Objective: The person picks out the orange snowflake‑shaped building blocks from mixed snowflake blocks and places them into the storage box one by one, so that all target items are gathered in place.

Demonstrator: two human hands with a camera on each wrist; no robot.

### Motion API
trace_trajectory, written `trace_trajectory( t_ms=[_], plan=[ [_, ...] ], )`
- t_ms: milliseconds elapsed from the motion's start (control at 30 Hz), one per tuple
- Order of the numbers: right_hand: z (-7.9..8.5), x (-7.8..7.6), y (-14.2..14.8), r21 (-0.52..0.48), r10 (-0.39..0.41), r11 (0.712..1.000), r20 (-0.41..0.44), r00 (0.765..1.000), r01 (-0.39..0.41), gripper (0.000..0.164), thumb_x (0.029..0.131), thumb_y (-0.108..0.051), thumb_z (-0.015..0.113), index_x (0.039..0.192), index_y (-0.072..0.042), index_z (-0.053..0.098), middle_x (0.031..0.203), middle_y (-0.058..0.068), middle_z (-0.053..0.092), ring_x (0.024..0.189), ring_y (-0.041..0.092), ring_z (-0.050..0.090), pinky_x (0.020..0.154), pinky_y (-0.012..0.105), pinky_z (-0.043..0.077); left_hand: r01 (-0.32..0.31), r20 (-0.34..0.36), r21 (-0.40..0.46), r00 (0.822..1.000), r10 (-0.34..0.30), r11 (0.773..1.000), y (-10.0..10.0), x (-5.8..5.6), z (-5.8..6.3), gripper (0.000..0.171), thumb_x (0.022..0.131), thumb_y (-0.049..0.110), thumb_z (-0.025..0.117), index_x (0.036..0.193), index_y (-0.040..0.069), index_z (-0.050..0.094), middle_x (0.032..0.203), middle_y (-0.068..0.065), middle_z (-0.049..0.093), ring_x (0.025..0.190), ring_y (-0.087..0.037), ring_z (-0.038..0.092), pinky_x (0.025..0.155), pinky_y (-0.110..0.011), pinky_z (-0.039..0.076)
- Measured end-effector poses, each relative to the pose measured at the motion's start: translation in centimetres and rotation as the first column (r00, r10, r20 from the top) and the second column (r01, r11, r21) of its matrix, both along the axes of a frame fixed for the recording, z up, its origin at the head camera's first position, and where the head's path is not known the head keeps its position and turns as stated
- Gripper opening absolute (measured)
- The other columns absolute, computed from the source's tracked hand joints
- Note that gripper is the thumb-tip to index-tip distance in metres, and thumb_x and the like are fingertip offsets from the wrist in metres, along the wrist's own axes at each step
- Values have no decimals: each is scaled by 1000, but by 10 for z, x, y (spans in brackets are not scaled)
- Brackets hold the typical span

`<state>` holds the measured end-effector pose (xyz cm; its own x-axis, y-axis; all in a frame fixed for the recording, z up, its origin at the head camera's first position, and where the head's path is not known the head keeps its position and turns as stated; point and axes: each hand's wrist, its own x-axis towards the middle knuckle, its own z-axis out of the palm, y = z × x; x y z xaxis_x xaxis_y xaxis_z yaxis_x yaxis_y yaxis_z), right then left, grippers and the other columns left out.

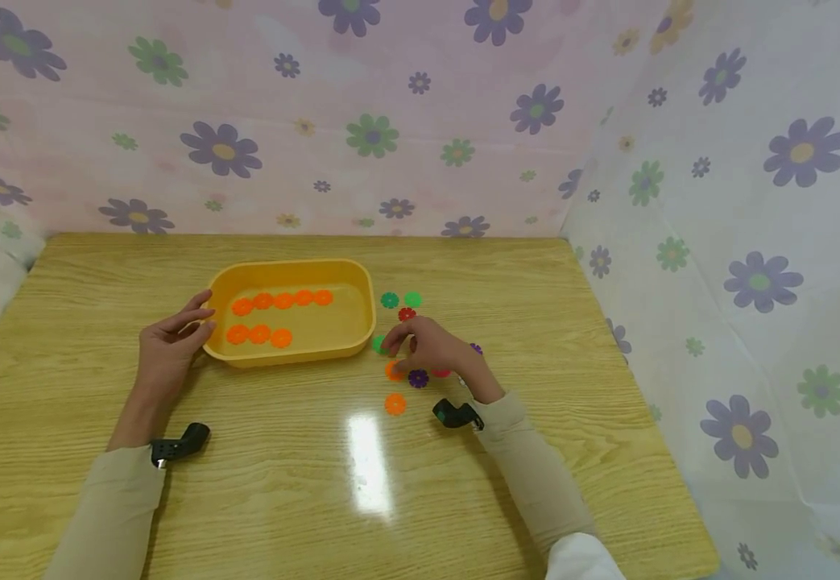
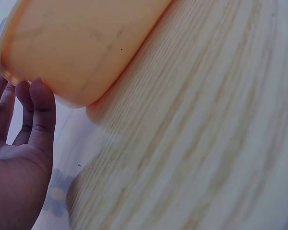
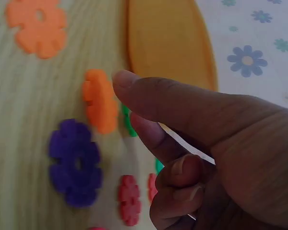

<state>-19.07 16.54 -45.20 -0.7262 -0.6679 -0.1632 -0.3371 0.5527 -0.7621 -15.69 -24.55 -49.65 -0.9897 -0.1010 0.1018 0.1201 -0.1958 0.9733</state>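
Note:
A yellow plastic tray (image 1: pixel 333 329) holds two rows of orange flower-shaped discs (image 1: pixel 284 300). At its left end my left hand (image 1: pixel 166 346) grips the rim; in the left wrist view, fingertips meet the outer wall of the tray (image 2: pixel 77 52). To the right of the tray my right hand (image 1: pixel 434 346) reaches down among loose discs. Thumb and index finger are apart, close by a tilted orange flower-shaped disc (image 3: pixel 101 103), while the other fingers of the right hand (image 3: pixel 197 139) curl in. A purple disc (image 3: pixel 76 163) lies beside that orange one.
Around the right hand lie another orange disc (image 1: pixel 395 403), a teal disc (image 1: pixel 389 300), a light green disc (image 1: pixel 413 299) and a red disc (image 1: pixel 407 313). The wooden table (image 1: pixel 260 483) backs onto a flowered cloth (image 1: pixel 420 177). Each wrist wears a black camera (image 1: pixel 454 414).

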Motion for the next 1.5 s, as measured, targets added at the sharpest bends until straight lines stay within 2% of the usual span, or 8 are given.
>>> trace_trajectory(
  t_ms=[167,300,467,767,1000,1200,1267,1500],
  plan=[
    [-10,3,2,39,-13,999,-16,1000,14,30,80,-10,87,107,-6,75,97,3,73,86,14,62,69,23,46,-3,1,-13,1000,3,1000,0,0,-1,27,94,-1,69,120,-12,68,131,14,68,134,0,50,96,-10,42],
    [-12,5,3,37,-33,999,-18,999,34,26,81,-11,87,104,-6,77,96,3,73,83,12,60,68,23,45,-3,-6,-10,1000,3,1000,0,0,-2,27,94,-2,68,119,-12,69,131,13,68,134,0,50,96,-10,42],
    [-14,7,3,47,-55,997,-4,998,55,20,82,-11,86,101,-8,79,99,1,75,90,10,62,75,22,49,-6,-7,-4,1000,6,1000,0,0,-2,28,94,-2,69,120,-13,67,132,13,68,135,0,50,97,-10,42],
    [-12,10,0,100,-35,994,-22,999,37,19,84,-11,85,101,-9,78,101,1,74,92,13,61,79,24,51,-4,-4,-10,1000,4,1000,0,0,-2,29,94,-2,69,121,-13,67,132,13,67,135,0,50,97,-9,43],
    [-10,13,-3,134,-81,988,-13,997,82,7,88,-10,81,94,-10,76,94,0,72,73,11,49,68,23,44,-2,-8,-5,1000,2,1000,0,0,-2,26,94,-2,69,119,-11,69,132,13,68,135,-1,50,97,-10,42],
    [-10,14,-3,134,-88,987,-30,996,91,26,88,-10,81,113,-7,73,101,3,69,87,13,57,77,24,49,-2,-13,-3,1000,2,1000,-1,0,-2,26,94,-2,68,119,-10,70,131,13,68,135,0,50,97,-10,42],
    [-10,14,-3,131,-93,987,-30,995,96,31,88,-10,81,117,-6,72,101,4,68,87,14,57,76,25,50,-3,-14,-1,1000,3,1000,-1,0,-2,25,94,-2,69,118,-9,71,131,12,68,135,0,50,97,-10,43],
    [-10,16,-3,139,-87,986,-47,995,93,19,88,-12,82,106,-11,76,104,0,72,91,13,57,80,26,48,-19,-1,-21,1000,19,1000,0,-1,-1,29,94,-2,69,120,-13,67,131,13,68,135,-1,50,96,-9,45]
  ],
)
